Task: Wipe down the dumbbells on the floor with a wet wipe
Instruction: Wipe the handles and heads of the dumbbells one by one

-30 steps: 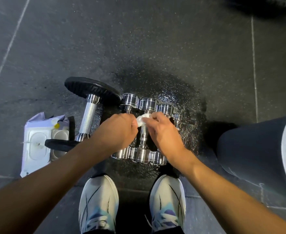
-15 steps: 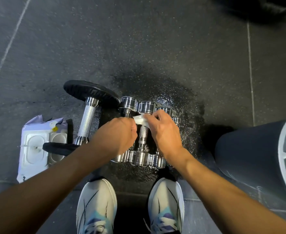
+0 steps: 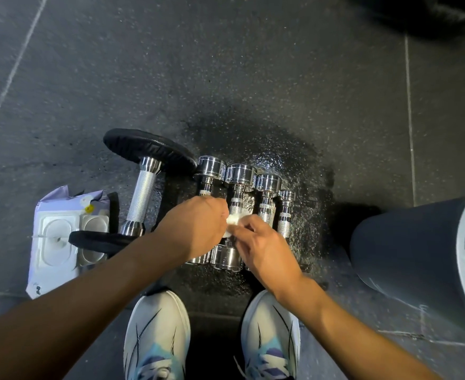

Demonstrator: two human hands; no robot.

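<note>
Two white sneakers are standing on a dark speckled floor. A grey bin is sitting at the right, beside a wet patch.

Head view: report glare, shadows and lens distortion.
Head view: hard glare on the chrome dumbbells and sparkle on the wet floor patch; wet wipe blown out white; dark shadow beside the grey bin; wide-angle lens swells the forearms at the bottom edge.

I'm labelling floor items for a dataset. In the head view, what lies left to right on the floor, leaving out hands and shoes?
Wet wipe pack → black-plate dumbbell → first chrome dumbbell → second chrome dumbbell → third chrome dumbbell → smallest chrome dumbbell → grey bin.
</note>
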